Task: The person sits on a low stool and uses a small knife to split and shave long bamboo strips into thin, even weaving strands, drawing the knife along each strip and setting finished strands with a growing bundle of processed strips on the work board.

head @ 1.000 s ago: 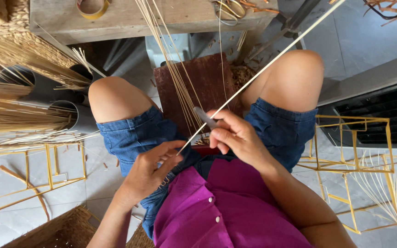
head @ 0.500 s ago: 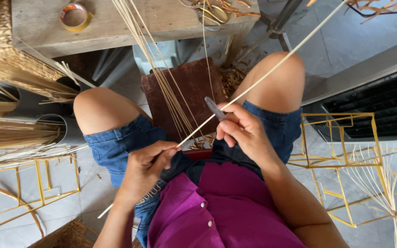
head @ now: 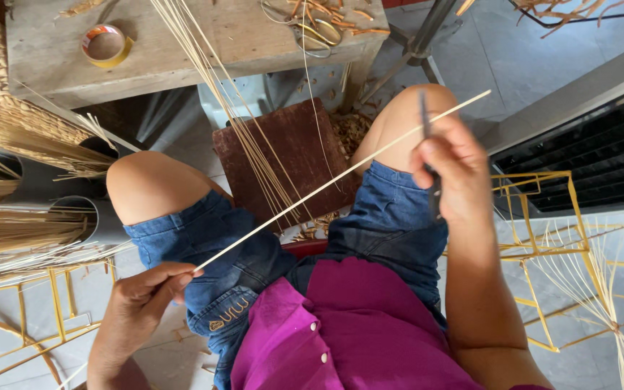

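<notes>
While the left hand [head: 146, 296] pinches the near end of the strip [head: 341, 173] slanting across the lap and the right hand [head: 449, 170] grips a knife [head: 427, 155] against its far part, a slip could nick the knee [head: 406, 119].

Head camera looks down, close over lap.

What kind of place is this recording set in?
Probably a small craft workshop for bamboo or reed work. Bundles of thin strips lie at the side, yellow stick frames rest on the tiled floor, and shavings litter a worn wooden workbench.
</notes>
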The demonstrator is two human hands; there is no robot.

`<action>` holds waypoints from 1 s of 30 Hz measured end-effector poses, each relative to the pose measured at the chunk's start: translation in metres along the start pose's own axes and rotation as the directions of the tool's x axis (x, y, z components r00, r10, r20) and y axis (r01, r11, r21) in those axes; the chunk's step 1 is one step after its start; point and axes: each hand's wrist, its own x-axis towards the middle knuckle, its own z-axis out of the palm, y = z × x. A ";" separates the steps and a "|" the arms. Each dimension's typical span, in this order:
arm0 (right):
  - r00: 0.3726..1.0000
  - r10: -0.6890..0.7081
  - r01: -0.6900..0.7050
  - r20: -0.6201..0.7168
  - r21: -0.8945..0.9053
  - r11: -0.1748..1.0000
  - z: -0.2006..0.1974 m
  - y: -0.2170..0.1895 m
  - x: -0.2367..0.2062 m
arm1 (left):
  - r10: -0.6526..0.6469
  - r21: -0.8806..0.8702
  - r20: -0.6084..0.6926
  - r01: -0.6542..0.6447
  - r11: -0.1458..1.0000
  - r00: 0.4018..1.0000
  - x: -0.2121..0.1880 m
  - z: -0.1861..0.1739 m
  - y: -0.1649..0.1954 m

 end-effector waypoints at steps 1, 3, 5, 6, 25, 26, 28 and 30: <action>0.999 -0.018 0.019 -0.038 0.028 0.999 -0.008 -0.003 0.002 | -0.025 -0.013 0.006 0.025 1.000 1.000 -0.002 -0.007 -0.001; 0.978 0.010 0.011 -0.208 0.103 0.995 -0.026 -0.013 0.011 | -0.077 -0.038 0.012 0.077 0.996 0.997 -0.007 -0.017 0.001; 0.965 0.002 0.057 -0.263 0.217 0.975 -0.039 -0.022 0.015 | -0.070 -0.245 -0.130 0.036 0.969 0.989 -0.013 -0.025 0.012; 0.972 -0.020 0.067 -0.234 0.195 0.978 -0.041 -0.025 0.014 | -0.083 -0.343 -0.203 0.008 0.939 0.976 -0.020 -0.027 0.021; 0.922 0.041 0.217 0.385 -0.602 0.768 0.116 -0.005 -0.040 | 0.271 -0.488 -0.725 -0.749 0.448 0.634 0.037 0.042 0.139; 0.940 0.112 0.137 0.323 -0.657 0.742 0.111 0.000 -0.039 | 0.253 -0.497 -0.722 -0.737 0.458 0.644 0.038 0.042 0.136; 0.951 0.142 0.090 0.275 -0.684 0.724 0.101 0.010 -0.037 | 0.231 -0.494 -0.728 -0.727 0.477 0.646 0.038 0.046 0.129; 0.962 0.133 0.067 0.241 -0.674 0.735 0.088 0.017 -0.031 | 0.229 -0.466 -0.739 -0.727 0.504 0.633 0.038 0.049 0.123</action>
